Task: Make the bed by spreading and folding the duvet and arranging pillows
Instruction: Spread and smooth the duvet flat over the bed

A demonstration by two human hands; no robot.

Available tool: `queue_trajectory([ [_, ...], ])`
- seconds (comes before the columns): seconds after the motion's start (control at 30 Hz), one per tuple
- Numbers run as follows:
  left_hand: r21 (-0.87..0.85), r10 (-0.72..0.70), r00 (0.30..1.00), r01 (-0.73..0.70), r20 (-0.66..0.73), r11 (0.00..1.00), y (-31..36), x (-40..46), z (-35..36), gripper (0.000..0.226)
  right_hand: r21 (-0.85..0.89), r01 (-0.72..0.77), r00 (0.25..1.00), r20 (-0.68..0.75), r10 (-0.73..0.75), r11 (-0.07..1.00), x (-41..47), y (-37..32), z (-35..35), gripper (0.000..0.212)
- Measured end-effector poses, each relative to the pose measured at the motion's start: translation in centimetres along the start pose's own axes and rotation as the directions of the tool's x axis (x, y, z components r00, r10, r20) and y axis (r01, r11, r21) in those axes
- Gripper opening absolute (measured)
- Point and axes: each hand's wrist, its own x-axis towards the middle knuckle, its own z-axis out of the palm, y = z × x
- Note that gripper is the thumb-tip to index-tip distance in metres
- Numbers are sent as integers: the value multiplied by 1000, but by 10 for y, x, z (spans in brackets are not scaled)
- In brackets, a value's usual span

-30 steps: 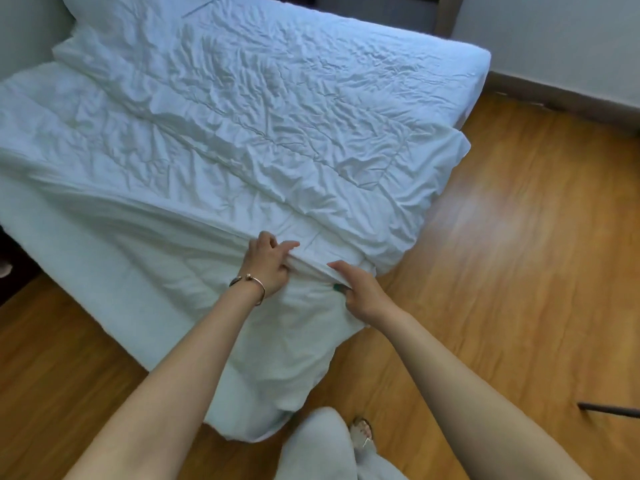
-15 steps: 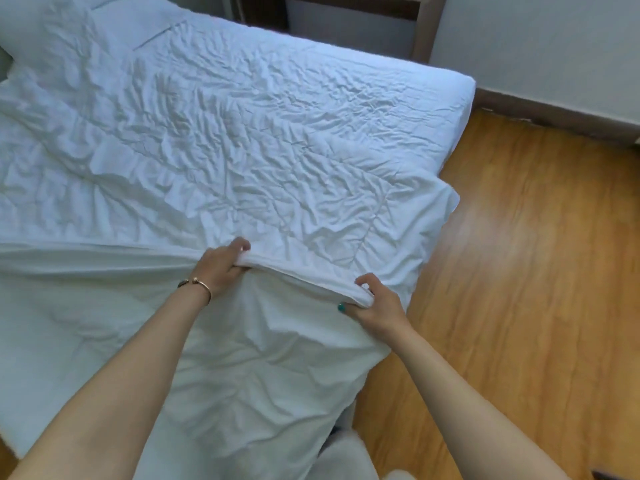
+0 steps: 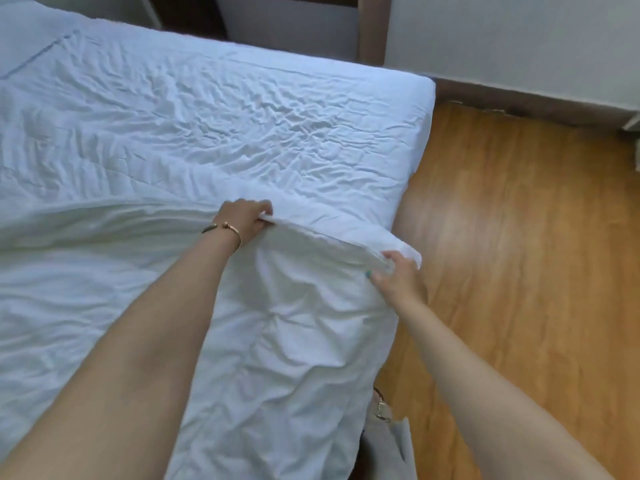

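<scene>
Folding step under way: your left hand [image 3: 246,216] and right hand [image 3: 398,280] pinch the duvet [image 3: 214,133] fold edge; next, carry it evenly up the bed.

View: one head-worn wide-angle camera, no second view.
Position: above the near edge of the white, wrinkled bed [image 3: 242,109], close over it.
Facing: forward and steeply down across the bed, toward the pale wall [image 3: 519,36] beyond it.
Right of the bed: orange-brown wooden plank floor [image 3: 519,237].
Nearness: forearms fill the lower frame.
</scene>
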Motion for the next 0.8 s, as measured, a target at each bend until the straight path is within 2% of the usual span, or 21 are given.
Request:
queue_trajectory([
  [0.03, 41, -47, 999, 46, 24, 998, 2, 13, 20, 22, 22, -29, 999, 42, 28, 999, 11, 11, 8, 56],
  [0.1, -12, -133, 991, 133, -26, 991, 2, 31, 53, 25, 173, -42, 999, 27, 38, 984, 26, 30, 22, 62],
  [0.13, -73, -174, 984, 171, -45, 983, 3, 37, 64, 26, 246, -25, 1000, -6, 27, 969, 30, 35, 29, 57],
  [0.23, -179, -260, 963, 245, -66, 953, 11, 55, 79, 28, 380, -35, 999, -20, 46, 924, 36, 36, 39, 24],
  [0.3, -217, -262, 958, 233, -115, 948, 23, 69, 72, 24, 477, -46, 992, -78, 94, 877, 41, 36, 29, 23],
  [0.37, -272, -213, 960, 159, -182, 949, 36, 86, 62, 22, 535, 15, 976, -190, 103, 845, 53, 37, 8, 23],
  [0.43, -296, -179, 963, 113, -204, 949, 49, 101, 59, 23, 493, 34, 966, -239, 97, 870, 70, 48, -2, 24],
  [0.47, -270, -171, 971, 122, -166, 955, 55, 106, 62, 24, 462, 5, 968, -225, 112, 887, 78, 54, 1, 25],
  [0.57, -93, -213, 974, 219, 78, 971, 67, 112, 84, 29, 401, -146, 973, -106, 204, 904, 92, 73, 17, 31],
  [0.6, -59, -239, 965, 247, 108, 967, 69, 112, 88, 30, 383, -179, 970, -87, 228, 906, 91, 75, 17, 32],
  [0.67, -69, -286, 957, 289, 49, 955, 73, 113, 91, 33, 317, -222, 950, -141, 278, 922, 88, 71, 14, 35],
  [0.7, -93, -286, 958, 282, -30, 955, 74, 112, 92, 32, 193, -219, 923, -276, 267, 956, 85, 68, 10, 40],
  [0.73, -119, -267, 956, 253, -121, 960, 76, 111, 92, 29, -20, -169, 880, -454, 142, 985, 80, 64, 7, 46],
  [0.77, -150, -252, 944, 223, -212, 963, 78, 109, 92, 27, -253, -44, 830, -548, -106, 966, 73, 58, 8, 48],
  [0.8, -195, -254, 922, 203, -292, 960, 80, 104, 92, 25, -418, 144, 782, -508, -362, 897, 68, 55, 13, 46],
])
